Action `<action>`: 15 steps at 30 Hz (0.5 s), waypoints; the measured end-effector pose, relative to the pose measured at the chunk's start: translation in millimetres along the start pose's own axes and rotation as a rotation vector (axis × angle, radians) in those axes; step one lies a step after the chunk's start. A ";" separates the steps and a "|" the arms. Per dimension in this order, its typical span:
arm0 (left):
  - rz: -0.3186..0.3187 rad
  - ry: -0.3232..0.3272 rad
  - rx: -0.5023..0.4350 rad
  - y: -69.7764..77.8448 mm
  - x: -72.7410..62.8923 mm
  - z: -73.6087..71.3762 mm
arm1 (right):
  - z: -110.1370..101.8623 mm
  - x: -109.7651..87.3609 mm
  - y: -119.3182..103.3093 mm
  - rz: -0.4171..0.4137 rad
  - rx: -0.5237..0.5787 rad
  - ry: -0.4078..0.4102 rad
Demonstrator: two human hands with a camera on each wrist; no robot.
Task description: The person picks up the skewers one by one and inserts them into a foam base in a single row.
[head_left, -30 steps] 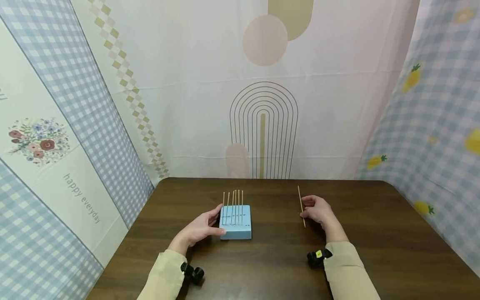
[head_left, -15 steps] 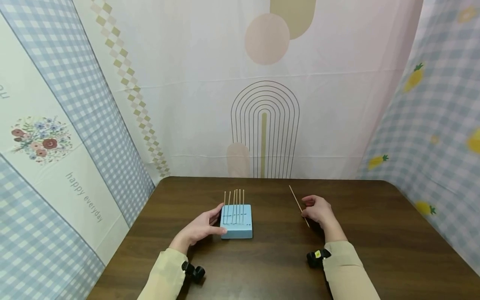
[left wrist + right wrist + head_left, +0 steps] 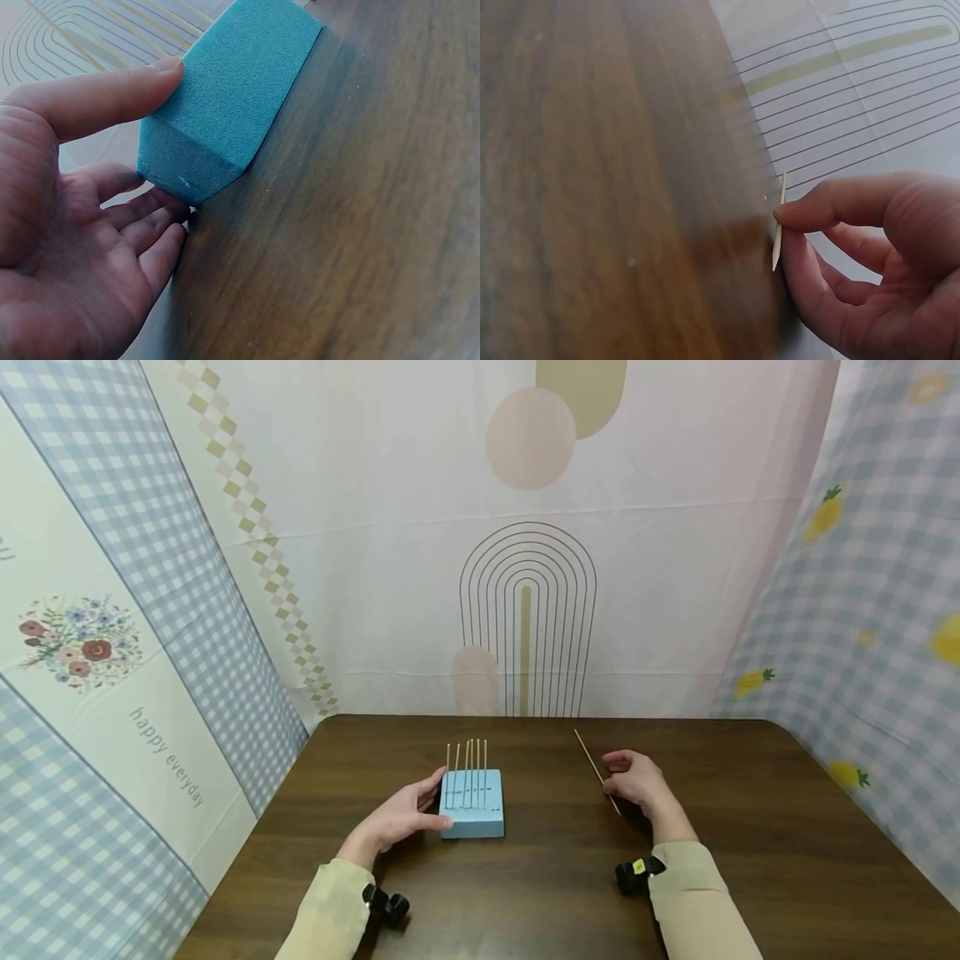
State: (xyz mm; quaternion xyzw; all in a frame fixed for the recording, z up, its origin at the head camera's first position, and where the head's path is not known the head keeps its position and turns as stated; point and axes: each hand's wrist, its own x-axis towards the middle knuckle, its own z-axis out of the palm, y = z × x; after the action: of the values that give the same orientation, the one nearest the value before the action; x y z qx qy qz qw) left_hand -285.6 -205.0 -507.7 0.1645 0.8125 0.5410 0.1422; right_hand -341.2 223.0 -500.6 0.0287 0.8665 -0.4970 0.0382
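A light blue foam block [image 3: 480, 828] stands left of centre on the table, with several thin wooden skewers [image 3: 485, 758] upright in its top. My left hand [image 3: 400, 815] holds the block by its left side. In the left wrist view the thumb lies on one face [image 3: 232, 82] and the fingertips meet the adjoining end. Off to the right, my right hand [image 3: 637, 782] pinches a single wooden skewer [image 3: 587, 752] between thumb and forefinger. That skewer slants, its upper end leaning left and away. Its pointed near end shows below the thumb in the right wrist view.
The dark wood-grain table [image 3: 525, 893] runs back to a white patterned curtain [image 3: 390, 593]. Blue checked cloths hang at the left [image 3: 217, 568] and right [image 3: 892, 635]. A black wrist camera [image 3: 386, 906] sits on the left sleeve, another [image 3: 636, 874] on the right.
The skewer in my right hand has tipped from nearly upright to a leftward slant, mostly between the first two frames. Both hands and the block have stayed about where they were.
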 end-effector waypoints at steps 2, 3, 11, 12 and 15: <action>0.002 0.000 0.000 -0.7 0.0 -0.4 | -0.3 -0.1 0.3 -0.005 0.034 -0.022; 0.002 0.000 0.003 -1.2 0.2 -0.7 | -0.7 -0.1 0.6 -0.010 0.043 -0.036; 0.003 -0.001 0.011 -3.1 1.9 -1.4 | -4.3 1.4 0.0 -0.006 0.020 -0.103; 0.004 -0.001 0.009 -3.0 2.0 -1.4 | -4.6 1.8 0.0 -0.001 0.026 -0.112; 0.004 -0.002 0.003 -2.9 2.5 -1.2 | -4.7 3.3 0.0 0.006 0.049 -0.132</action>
State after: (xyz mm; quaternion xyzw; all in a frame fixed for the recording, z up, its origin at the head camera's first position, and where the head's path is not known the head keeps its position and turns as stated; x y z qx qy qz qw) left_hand -288.7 -206.0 -510.1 0.1670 0.8128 0.5398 0.1418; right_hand -344.6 227.2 -498.5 -0.0007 0.8497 -0.5185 0.0958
